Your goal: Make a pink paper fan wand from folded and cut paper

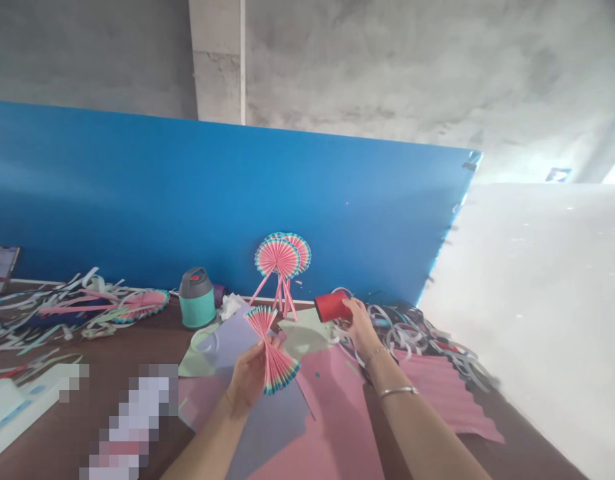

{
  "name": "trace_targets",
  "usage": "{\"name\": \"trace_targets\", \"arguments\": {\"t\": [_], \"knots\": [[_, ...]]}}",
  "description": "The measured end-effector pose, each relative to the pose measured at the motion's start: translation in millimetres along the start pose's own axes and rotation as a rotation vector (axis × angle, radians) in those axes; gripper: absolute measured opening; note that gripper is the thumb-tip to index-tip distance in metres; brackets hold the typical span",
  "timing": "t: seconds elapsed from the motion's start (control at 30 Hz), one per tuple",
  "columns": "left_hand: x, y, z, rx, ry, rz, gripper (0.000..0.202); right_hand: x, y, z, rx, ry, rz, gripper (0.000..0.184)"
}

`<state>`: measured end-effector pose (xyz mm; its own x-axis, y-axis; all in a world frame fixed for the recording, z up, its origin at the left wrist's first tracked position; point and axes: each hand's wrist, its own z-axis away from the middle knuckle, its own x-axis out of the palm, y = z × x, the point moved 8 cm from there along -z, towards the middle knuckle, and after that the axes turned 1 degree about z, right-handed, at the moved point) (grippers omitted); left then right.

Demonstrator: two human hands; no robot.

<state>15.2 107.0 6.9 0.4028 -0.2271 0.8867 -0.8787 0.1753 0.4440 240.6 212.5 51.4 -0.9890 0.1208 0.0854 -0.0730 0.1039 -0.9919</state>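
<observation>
Two hands work over one brown desk [117, 347]. The left hand [248, 379] pinches one half-open pleated fan [271, 357] — pink, with a banded edge — at its middle, fingers pressed together on the folds. The fan is held just above a lilac sheet [237, 340] in the near middle of the desk. The right hand [361, 325], with two bangles on its wrist, is farther off and to the right, its fingers closed on the right end of one red roll [332, 307], just beside a tangle of paper strips [417, 327].

Two round fans [282, 257] on sticks lean against the blue board [137, 200] at the far edge, overlapping each other. One teal jug [197, 299] stands left of them. More strips and at least one flat fan [142, 303] lie at the far left — one phone [2, 268] is propped against the board there. One corrugated pink sheet [437, 393] lies right of the right forearm.
</observation>
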Motion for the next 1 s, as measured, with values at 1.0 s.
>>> {"name": "trace_targets", "arguments": {"t": [1.0], "knots": [[14.0, -23, 6, -0.193, -0.02, -0.245, 0.021, 37, -4, 99, -0.244, -0.187, 0.259, 0.021]]}}
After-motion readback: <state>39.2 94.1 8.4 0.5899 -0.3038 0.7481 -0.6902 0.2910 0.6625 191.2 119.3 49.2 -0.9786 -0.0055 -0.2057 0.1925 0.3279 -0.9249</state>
